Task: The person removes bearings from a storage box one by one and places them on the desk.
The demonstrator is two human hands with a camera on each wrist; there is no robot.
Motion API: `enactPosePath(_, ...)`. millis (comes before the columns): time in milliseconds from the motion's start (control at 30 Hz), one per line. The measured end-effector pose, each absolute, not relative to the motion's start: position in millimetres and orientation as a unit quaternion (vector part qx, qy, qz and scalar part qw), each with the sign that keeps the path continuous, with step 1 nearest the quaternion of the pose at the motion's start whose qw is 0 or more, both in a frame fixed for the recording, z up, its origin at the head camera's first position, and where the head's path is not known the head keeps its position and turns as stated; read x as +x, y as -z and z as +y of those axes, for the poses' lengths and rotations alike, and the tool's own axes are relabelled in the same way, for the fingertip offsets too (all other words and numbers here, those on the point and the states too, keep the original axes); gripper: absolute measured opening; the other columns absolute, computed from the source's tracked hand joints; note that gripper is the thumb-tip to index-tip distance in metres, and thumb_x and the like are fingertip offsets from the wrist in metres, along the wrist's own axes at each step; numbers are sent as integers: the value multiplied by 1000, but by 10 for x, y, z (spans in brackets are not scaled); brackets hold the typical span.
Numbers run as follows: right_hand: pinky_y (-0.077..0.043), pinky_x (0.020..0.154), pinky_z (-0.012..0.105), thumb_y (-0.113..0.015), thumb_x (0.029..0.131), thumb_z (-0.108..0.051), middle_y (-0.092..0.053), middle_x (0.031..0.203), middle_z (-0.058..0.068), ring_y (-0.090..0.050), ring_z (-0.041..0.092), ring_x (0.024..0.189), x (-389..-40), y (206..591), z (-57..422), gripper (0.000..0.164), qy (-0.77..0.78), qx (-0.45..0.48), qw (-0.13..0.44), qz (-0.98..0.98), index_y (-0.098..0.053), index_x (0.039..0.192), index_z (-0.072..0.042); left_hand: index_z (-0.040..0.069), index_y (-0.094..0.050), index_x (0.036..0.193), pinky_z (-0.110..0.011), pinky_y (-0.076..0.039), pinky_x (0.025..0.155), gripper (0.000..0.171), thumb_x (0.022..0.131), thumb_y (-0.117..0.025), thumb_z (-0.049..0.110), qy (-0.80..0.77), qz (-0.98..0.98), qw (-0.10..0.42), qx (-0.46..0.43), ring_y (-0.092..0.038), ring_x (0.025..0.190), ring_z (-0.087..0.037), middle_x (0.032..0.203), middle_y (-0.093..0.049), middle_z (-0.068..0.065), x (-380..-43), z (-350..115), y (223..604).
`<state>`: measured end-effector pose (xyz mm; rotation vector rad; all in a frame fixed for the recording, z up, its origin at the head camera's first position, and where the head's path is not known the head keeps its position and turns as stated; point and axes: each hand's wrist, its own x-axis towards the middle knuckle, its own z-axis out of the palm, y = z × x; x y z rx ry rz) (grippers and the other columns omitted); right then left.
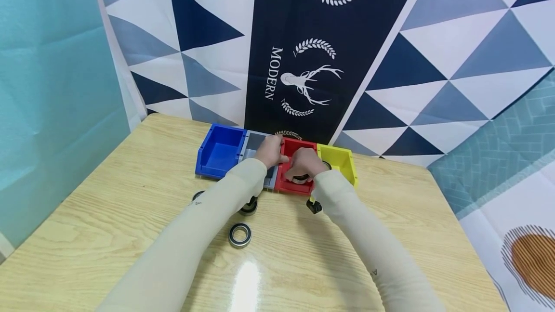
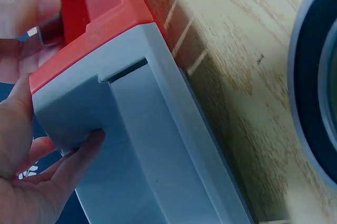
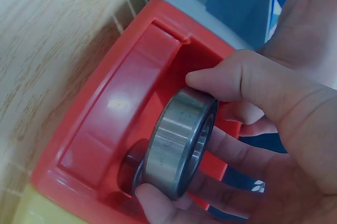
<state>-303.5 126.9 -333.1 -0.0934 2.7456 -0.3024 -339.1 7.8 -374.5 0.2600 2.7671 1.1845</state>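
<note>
My right hand (image 1: pixel 303 162) is over the red bin (image 1: pixel 297 188), holding a ball bearing (image 3: pixel 174 142) on edge between thumb and fingers. The bearing's shiny outer ring faces the right wrist camera, low inside the bin. My left hand (image 1: pixel 270 150) grips the back of the grey bin (image 2: pixel 158 161) beside the red one. One of its fingers reaches inside the grey bin; others pass behind the rear wall. Part of another bearing (image 1: pixel 327 164) shows in the yellow bin (image 1: pixel 342 162), partly hidden by the right hand.
A blue bin (image 1: pixel 223 150) stands at the left end of the joined row. On the wooden table, a bearing (image 1: pixel 240 235) lies in front, another bearing (image 1: pixel 248 207) sits by the left sleeve, and a third bearing (image 1: pixel 197 195) is mostly covered by it. Patterned cloth hangs behind.
</note>
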Motion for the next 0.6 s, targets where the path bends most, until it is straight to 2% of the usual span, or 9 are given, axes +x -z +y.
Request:
enactPosePath(133, -57, 56, 28, -77, 70, -21, -60, 68, 3, -60, 19, 69, -2992, 3270, 1280, 21, 118, -45, 189, 974, -58, 63, -14, 6, -52, 127, -36, -55, 94, 51, 83, -75, 16, -391, 915, 59, 84, -61, 100, -22, 121, -63, -12, -3396, 69, 3748)
enactPosePath(367, -57, 59, 26, -79, 71, -20, -62, 75, 3, -61, 19, 71, -2922, 3199, 1340, 19, 152, -47, 189, 969, -62, 74, -13, 5, -52, 125, -37, -54, 96, 50, 83, -75, 15, -399, 911, 63, 83, -61, 101, -24, 121, -63, -13, -3408, 72, 3761)
enactPosePath(600, -56, 57, 26, -78, 72, -20, -60, 76, 5, -59, 19, 71, -2860, 3146, 1380, 19, 138, -67, 180, 972, -61, 77, -12, 6, -52, 125, -37, -54, 96, 49, 83, -75, 15, -396, 913, 55, 78, -61, 101, -23, 121, -62, -12, -3411, 82, 3758)
